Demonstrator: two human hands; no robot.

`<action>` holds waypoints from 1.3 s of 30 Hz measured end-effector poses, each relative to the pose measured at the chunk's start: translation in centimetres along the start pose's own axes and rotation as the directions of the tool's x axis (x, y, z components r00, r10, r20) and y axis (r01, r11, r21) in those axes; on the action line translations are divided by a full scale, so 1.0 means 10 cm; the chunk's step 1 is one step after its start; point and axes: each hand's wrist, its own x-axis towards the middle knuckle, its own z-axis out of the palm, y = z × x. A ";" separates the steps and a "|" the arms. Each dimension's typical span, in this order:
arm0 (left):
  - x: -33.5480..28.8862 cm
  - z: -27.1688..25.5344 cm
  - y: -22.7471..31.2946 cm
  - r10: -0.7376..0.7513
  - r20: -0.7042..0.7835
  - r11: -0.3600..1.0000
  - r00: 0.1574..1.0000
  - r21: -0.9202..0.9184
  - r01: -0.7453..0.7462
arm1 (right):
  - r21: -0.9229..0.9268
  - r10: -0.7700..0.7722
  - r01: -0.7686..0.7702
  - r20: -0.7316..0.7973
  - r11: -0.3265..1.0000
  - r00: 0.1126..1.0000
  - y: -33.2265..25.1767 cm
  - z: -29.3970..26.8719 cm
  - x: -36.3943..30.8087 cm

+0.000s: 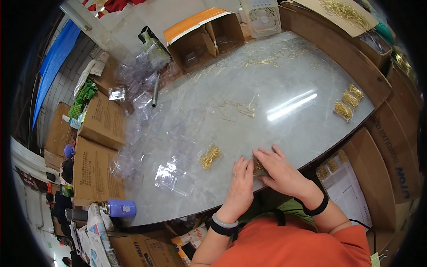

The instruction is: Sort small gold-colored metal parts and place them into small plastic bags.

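Note:
Near the front edge of the grey table (pixel 284 133), a small clear box of gold pins (pixel 258 166) sits between my hands, mostly covered by them. My left hand (pixel 243 182) presses along its left side with straight fingers held close together. From the right, my right hand (pixel 281 172) curves over it, thumb toward me and fingers bent. To the left lies another bundle of gold pins (pixel 210 156), apparently in a clear box. Farther left is a stack of clear plastic boxes (pixel 171 178), some with lids folded out.
Three filled boxes of pins (pixel 349 103) stand at the table's right edge. Loose gold pins (pixel 238 108) are strewn across the middle and far side. A divided carton (pixel 204 40) and a white fan (pixel 262 20) stand at the back. A purple bottle (pixel 121 208) is at the left corner.

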 end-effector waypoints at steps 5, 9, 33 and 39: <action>0.00 -0.02 0.05 0.001 -0.033 0.999 0.999 0.042 0.000 | -0.071 0.060 -0.063 -0.044 0.995 0.997 -0.05 0.09 -0.03; 0.00 0.09 0.03 -0.006 -0.071 0.998 0.997 0.054 0.009 | -0.201 -0.003 -0.027 -0.151 0.979 0.988 -0.20 0.29 -0.04; -0.19 -0.16 0.08 -0.232 -0.286 0.950 0.930 0.139 0.280 | -0.240 -0.049 0.016 -0.131 0.971 0.990 -0.23 0.31 -0.02; -0.10 -0.23 0.01 -0.272 -0.225 0.960 0.936 0.003 0.280 | -0.265 0.004 -0.047 -0.161 0.963 0.987 -0.19 0.29 0.00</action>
